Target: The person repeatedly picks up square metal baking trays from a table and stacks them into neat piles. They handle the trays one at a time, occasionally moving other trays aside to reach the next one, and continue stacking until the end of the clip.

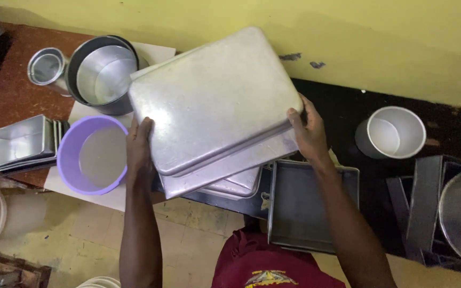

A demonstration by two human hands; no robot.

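Observation:
I hold a large rectangular metal baking pan (pixel 214 101) upside down above the table, tilted, with a second pan nested under it. My left hand (pixel 140 146) grips its left edge and my right hand (pixel 308 130) grips its right edge. Beneath it lie more stacked rectangular pans (pixel 236 184). A square dark metal tray (pixel 305 210) sits just below my right forearm.
A purple round bowl (pixel 89 154) stands left of my left hand. Behind it are nested round cake tins (pixel 102 72) and a small tin (pixel 46 66). Stacked square tins (pixel 14 144) lie far left. A white round tin (pixel 393 130) and more metal pans (pixel 444 208) are at right.

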